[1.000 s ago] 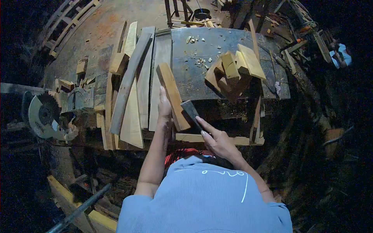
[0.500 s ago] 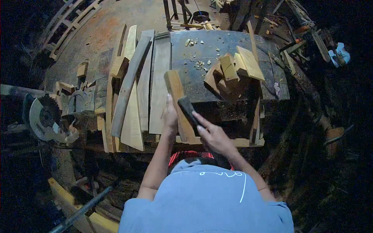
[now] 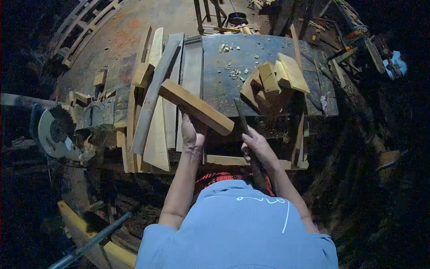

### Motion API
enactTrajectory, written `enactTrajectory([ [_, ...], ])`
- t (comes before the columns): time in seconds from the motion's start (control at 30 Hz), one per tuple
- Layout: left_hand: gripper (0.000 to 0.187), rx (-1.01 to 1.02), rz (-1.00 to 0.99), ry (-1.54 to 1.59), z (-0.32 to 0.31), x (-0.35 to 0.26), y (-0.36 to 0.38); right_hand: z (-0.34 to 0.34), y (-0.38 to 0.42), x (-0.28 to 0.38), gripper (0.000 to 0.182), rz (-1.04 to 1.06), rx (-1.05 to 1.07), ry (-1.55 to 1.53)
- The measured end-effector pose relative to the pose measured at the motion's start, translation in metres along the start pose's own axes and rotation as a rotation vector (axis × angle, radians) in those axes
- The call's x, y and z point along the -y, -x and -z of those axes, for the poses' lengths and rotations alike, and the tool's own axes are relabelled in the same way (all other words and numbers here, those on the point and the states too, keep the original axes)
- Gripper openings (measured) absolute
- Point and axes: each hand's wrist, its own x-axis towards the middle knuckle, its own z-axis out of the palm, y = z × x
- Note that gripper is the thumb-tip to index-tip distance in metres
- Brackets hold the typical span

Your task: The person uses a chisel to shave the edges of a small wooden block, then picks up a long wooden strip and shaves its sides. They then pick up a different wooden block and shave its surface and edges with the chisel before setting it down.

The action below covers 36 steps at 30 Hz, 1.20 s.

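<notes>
My left hand grips a squared wooden block from below, thumb along its near side. The block slants across in front of me, its left end over the boards and its right end lower, close to my right hand. That hand is closed round a long, dark, blade-like tool, whose thin tip points up and away from me. Its lower part runs down beside my wrist towards my lap. Blade and block are close together in this view. My left fingers are partly hidden behind the block.
Long boards lie side by side on the left of the dark worktable. Wood chips are scattered over it, and a pile of cut blocks stands at the right. A circular saw blade is at the far left.
The block has swung from nearly upright to a slant, its top end going left and its lower end right. The tool has moved right, off the block, and turned edge-on.
</notes>
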Motion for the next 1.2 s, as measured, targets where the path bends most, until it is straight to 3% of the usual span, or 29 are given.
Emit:
enactTrajectory([
  [0.03, 0.043, -0.001, 0.002, -0.005, -0.006, -0.002, 0.005, 0.000, 0.000, -0.004, 0.053, -0.052, 0.067, -0.121],
  [0.07, 0.043, 0.072, 0.027, 0.115, -0.013, -0.002, 0.010, -0.002, -0.001, -0.007, 0.055, 0.023, 0.078, -0.118],
  [0.13, 0.047, 0.282, 0.167, 0.399, -0.017, 0.005, 0.022, -0.003, -0.010, 0.000, 0.052, 0.008, 0.050, -0.213],
  [0.17, 0.047, 0.288, 0.174, 0.398, -0.018, 0.006, 0.026, -0.001, -0.016, 0.006, 0.049, -0.009, 0.032, -0.301],
  [0.23, 0.051, 0.241, 0.236, 0.756, -0.024, 0.005, 0.034, 0.006, -0.022, 0.014, 0.047, 0.001, 0.028, -0.276],
  [0.27, 0.053, 0.288, 0.593, 1.555, -0.025, 0.004, 0.038, 0.010, -0.026, 0.018, 0.044, 0.006, 0.033, -0.249],
  [0.3, 0.053, 0.284, 0.593, 1.554, -0.027, 0.002, 0.044, 0.013, -0.030, 0.021, 0.042, 0.011, 0.038, -0.222],
  [0.4, 0.051, 0.364, 0.634, 0.305, -0.036, -0.007, 0.065, 0.020, -0.045, 0.031, 0.040, 0.047, 0.005, -0.101],
  [0.43, 0.051, 0.360, 0.636, 0.306, -0.040, -0.014, 0.073, 0.019, -0.045, 0.040, 0.042, 0.071, -0.005, -0.008],
  [0.5, 0.050, 0.103, 0.800, -0.015, -0.043, -0.030, 0.083, 0.019, -0.044, 0.053, 0.035, 0.031, -0.053, 0.113],
  [0.57, 0.049, 0.039, 0.858, -0.055, -0.034, -0.026, 0.075, 0.018, -0.050, 0.053, 0.038, 0.069, 0.005, 0.084],
  [0.7, 0.053, 0.143, 0.699, -0.320, -0.025, -0.031, 0.052, 0.002, -0.032, 0.042, 0.053, 0.313, 0.015, 0.402],
  [0.73, 0.054, 0.110, 0.494, -0.415, -0.025, -0.029, 0.047, -0.005, -0.027, 0.037, 0.056, 0.464, 0.017, 0.560],
  [0.77, 0.056, 0.078, 0.290, -0.506, -0.027, -0.026, 0.042, -0.007, -0.011, 0.036, 0.055, 0.353, 0.080, 0.603],
  [0.8, 0.056, 0.000, 0.206, -0.584, -0.037, -0.027, 0.038, -0.014, 0.002, 0.035, 0.055, 0.284, 0.114, 0.594],
  [0.9, 0.055, -0.024, 0.130, -0.543, -0.039, -0.020, 0.025, -0.031, 0.029, 0.040, 0.054, 0.054, 0.184, 0.578],
  [0.93, 0.055, -0.021, 0.138, -0.543, -0.041, -0.020, 0.026, -0.032, 0.031, 0.030, 0.053, 0.181, 0.165, 0.600],
  [1.07, 0.058, -0.012, 0.145, -0.718, -0.046, -0.015, 0.033, -0.034, 0.024, 0.031, 0.052, 0.169, 0.124, 0.558],
  [1.17, 0.060, -0.021, 0.178, -0.806, -0.048, -0.014, 0.035, -0.029, 0.011, 0.028, 0.051, 0.295, 0.074, 0.585],
  [1.2, 0.059, -0.009, 0.167, -0.739, -0.045, -0.013, 0.030, -0.034, 0.023, 0.044, 0.051, 0.111, 0.128, 0.570],
])
